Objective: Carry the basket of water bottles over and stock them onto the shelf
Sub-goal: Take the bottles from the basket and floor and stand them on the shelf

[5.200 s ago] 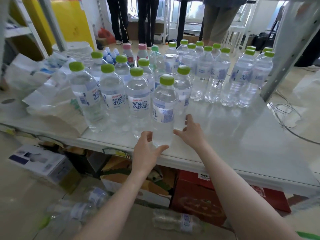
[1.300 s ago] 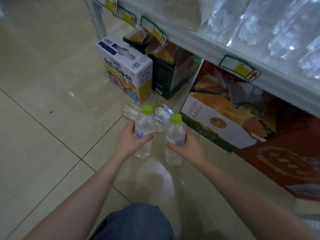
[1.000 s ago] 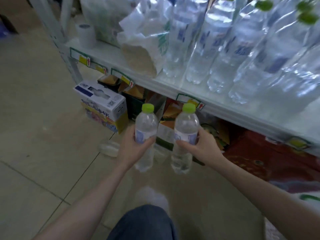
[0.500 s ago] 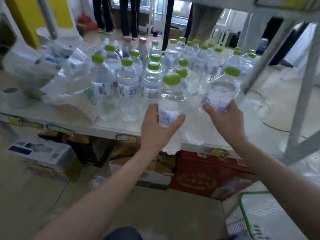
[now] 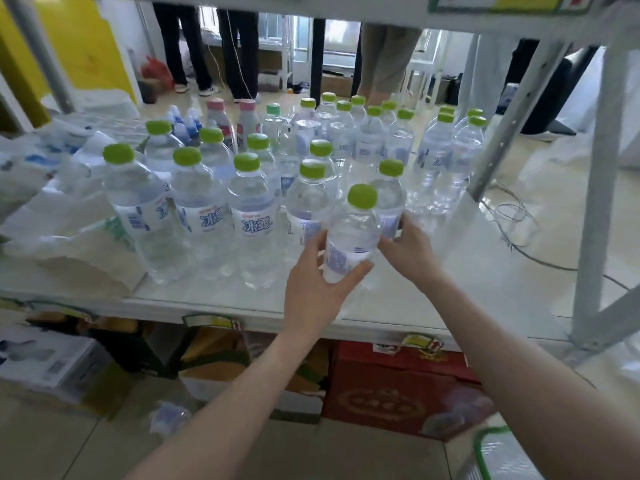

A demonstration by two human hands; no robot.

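1. the nearest water bottle [image 5: 351, 237], clear ribbed plastic with a lime-green cap and a pale blue label, stands upright at the front of the shelf [image 5: 485, 271], its base hidden behind the hand.
2. the left hand [image 5: 317, 285] wraps it low down, thumb on the right side and fingers curled round the left, a firm grip.
3. the right hand [image 5: 408, 247] is just behind and to the right, its fingers curved onto the side of a second bottle [image 5: 389, 199]; whether it grips or only touches, i cannot tell.
4. more green-capped bottles [image 5: 251, 220] stand upright in loose rows to the left and farther back, close together, with two pink-capped bottles [image 5: 247, 121] near the rear.
5. the shelf is a smooth, pale, glossy board with a thin front lip carrying small yellow and green price tags [image 5: 420, 344]; grey metal uprights [image 5: 602, 188] rise at the right.
6. crumpled white plastic packets [image 5: 65, 216] lie at the left end of the board.
7. below it, on the tiled floor, sit a red carton [image 5: 405, 393], other cardboard boxes and a white box [image 5: 45, 362].
8. a green-rimmed basket [image 5: 502, 455] shows at the bottom right corner.
9. beyond the shelf are people's legs [image 5: 239, 53], a yellow wall panel [image 5: 79, 46] and bright windows.
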